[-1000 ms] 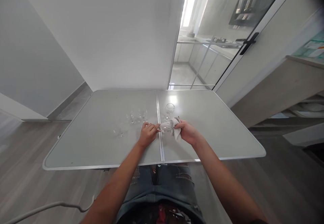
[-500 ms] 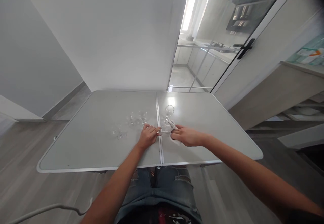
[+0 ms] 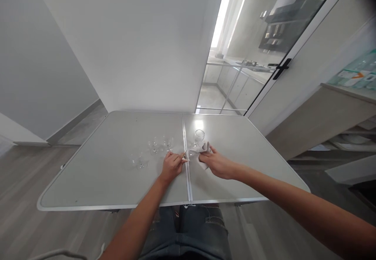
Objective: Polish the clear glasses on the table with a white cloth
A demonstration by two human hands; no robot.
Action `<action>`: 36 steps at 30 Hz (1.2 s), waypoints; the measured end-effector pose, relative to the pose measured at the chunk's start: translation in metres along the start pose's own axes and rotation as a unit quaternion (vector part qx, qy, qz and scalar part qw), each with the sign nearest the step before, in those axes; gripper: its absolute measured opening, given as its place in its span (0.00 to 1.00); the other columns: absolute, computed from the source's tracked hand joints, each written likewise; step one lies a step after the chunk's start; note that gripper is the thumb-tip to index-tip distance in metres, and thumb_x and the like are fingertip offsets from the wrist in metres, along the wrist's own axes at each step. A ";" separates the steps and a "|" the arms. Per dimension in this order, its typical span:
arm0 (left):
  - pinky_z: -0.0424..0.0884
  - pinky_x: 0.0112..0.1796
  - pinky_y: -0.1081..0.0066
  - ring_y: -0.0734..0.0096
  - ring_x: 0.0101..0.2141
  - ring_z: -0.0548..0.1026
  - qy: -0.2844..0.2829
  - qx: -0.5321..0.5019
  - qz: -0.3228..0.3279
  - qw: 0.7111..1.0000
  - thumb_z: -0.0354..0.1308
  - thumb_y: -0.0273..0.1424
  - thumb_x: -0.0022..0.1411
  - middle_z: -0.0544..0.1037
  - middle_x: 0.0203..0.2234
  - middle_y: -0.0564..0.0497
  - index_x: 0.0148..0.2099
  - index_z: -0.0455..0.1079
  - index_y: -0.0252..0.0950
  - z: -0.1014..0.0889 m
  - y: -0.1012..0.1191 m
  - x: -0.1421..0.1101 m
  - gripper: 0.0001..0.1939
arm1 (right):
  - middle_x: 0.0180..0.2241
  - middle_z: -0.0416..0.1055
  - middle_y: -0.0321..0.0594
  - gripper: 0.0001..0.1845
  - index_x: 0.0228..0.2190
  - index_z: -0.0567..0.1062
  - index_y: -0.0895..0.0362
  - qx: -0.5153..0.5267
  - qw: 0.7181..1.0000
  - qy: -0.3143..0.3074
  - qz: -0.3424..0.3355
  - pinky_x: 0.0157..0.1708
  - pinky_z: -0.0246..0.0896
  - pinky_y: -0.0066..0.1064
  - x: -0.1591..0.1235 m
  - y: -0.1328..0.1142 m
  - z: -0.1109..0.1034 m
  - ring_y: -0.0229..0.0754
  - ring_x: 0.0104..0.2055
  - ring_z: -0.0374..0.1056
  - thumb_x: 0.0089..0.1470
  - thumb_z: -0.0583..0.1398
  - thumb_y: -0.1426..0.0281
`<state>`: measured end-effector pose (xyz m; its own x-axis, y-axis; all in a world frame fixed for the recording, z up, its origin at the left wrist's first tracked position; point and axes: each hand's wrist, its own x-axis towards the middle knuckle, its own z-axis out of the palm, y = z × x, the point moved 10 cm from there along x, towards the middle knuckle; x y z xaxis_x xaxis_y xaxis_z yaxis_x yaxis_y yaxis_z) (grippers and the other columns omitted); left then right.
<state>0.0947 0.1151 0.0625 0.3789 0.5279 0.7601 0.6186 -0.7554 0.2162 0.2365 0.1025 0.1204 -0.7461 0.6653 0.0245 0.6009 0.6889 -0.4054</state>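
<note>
My left hand is closed on the stem end of a clear wine glass, which lies sideways over the table's middle seam. My right hand grips a whitish cloth against the bowl of that glass; the cloth hides part of the bowl. Just beyond them another clear stemmed glass stands upright. On the left half of the table are several more small clear stemmed glasses, among them one nearer me and one farther back.
The light folding table has a metal rim and a central seam. Its far edge is close to a white wall and a glass door. Shelves stand to the right. A pale cable shows at lower left.
My right hand has shifted the cloth around the glass bowl, and more of the cloth now shows on top. My left hand keeps its hold. The whole view has tilted slightly upward.
</note>
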 end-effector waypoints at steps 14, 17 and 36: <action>0.61 0.33 0.67 0.70 0.26 0.73 0.013 -0.077 0.007 0.997 0.56 0.29 0.68 0.77 0.25 0.51 0.53 0.70 0.33 -0.001 0.003 -0.002 0.12 | 0.35 0.69 0.37 0.14 0.35 0.67 0.54 0.081 0.995 -0.051 -0.021 0.57 0.50 0.49 0.016 -0.006 -0.009 0.43 0.37 0.63 0.49 0.52 0.83; 0.61 0.33 0.67 0.71 0.26 0.73 0.014 -0.066 -0.008 0.998 0.56 0.30 0.68 0.76 0.24 0.51 0.51 0.71 0.34 -0.003 -0.001 -0.001 0.11 | 0.34 0.69 0.38 0.15 0.33 0.67 0.54 0.042 0.998 -0.040 -0.016 0.56 0.50 0.49 0.016 -0.002 -0.010 0.43 0.36 0.62 0.48 0.51 0.84; 0.63 0.33 0.67 0.71 0.26 0.74 0.002 -0.055 -0.005 0.998 0.56 0.31 0.68 0.75 0.24 0.51 0.51 0.72 0.35 0.002 0.000 -0.002 0.11 | 0.29 0.62 0.34 0.08 0.31 0.64 0.55 0.200 0.976 -0.058 0.068 0.38 0.57 0.32 0.018 0.024 0.004 0.39 0.33 0.58 0.48 0.53 0.79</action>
<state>0.0952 0.1146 0.0600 0.3696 0.5343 0.7602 0.5429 -0.7881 0.2900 0.2362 0.1303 0.1074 -0.7084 0.6899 -0.1492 0.5549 0.4137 -0.7218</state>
